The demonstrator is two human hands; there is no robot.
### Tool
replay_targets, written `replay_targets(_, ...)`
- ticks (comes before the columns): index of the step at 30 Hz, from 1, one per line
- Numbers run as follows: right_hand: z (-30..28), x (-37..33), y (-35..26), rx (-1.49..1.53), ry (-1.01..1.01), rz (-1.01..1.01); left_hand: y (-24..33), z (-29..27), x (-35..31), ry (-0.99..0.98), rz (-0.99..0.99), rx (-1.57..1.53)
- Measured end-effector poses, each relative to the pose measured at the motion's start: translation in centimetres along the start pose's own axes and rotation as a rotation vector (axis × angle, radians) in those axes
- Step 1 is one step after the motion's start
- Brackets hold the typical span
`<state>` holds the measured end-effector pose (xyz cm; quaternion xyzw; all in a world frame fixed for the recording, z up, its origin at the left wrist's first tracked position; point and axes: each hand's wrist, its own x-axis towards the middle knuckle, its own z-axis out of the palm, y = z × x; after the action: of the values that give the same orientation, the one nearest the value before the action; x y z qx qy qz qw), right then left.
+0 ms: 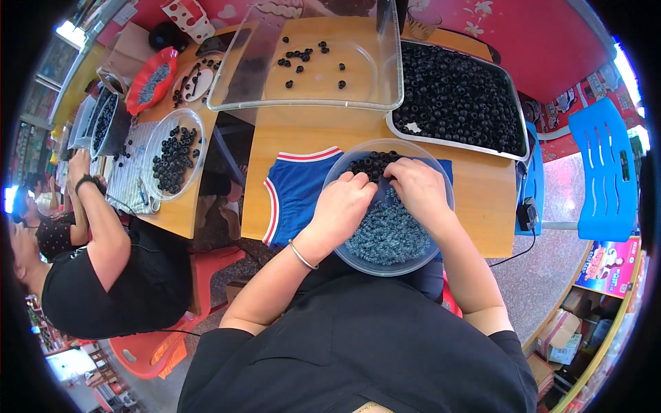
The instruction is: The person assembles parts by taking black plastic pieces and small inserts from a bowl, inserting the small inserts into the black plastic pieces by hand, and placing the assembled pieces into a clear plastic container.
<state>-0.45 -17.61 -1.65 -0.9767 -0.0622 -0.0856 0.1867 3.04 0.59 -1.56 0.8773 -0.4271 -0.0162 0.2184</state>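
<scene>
Left hand (346, 205) by round black beads (372, 163).

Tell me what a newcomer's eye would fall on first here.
Probably the white tray full of black beads, at the back right of the table. Then the clear tub in front, holding blue-grey bits, with the left hand and right hand over it. The bright blue chair at right also stands out.
</scene>
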Motion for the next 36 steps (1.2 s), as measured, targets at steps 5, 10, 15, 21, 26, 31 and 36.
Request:
replay_targets(5, 0.0, 0.2, -0.1, -0.049, -0.026, 0.03, 0.1, 0.5, 0.0, 0.011, 0.037, 0.122)
replay_targets(10, -1.0, -0.1, 1.2, 0.849, 0.053, 0.392, 0.3, 0.9, 0.5, 0.029, 0.073, 0.141)
replay_targets(15, -2.1, -1.2, 1.0, 1.695, 0.208, 0.604, 0.5, -1.1, 0.4, 0.101, 0.043, -0.076)
replay_targets(21, -2.4, -1.9, -0.6, 0.527, -0.069, 0.107, -0.7, -2.8, -1.5, 0.046, -0.344, -1.408)
replay_targets(26, -1.3, -1.9, -0.9, 0.234, -0.158, 0.051, -0.9, -2.4, -2.5, 0.074, -0.344, -1.568)
replay_targets(31, -1.0, -1.3, -1.1, 0.088, -0.22, 0.022, -1.2, -1.9, -3.0, 0.045, -0.325, -1.644)
replay_targets(36, -0.9, -1.3, -1.1, 0.152, -0.18, 0.025, -1.0, -2.3, -3.1, -0.007, -0.384, -1.732)
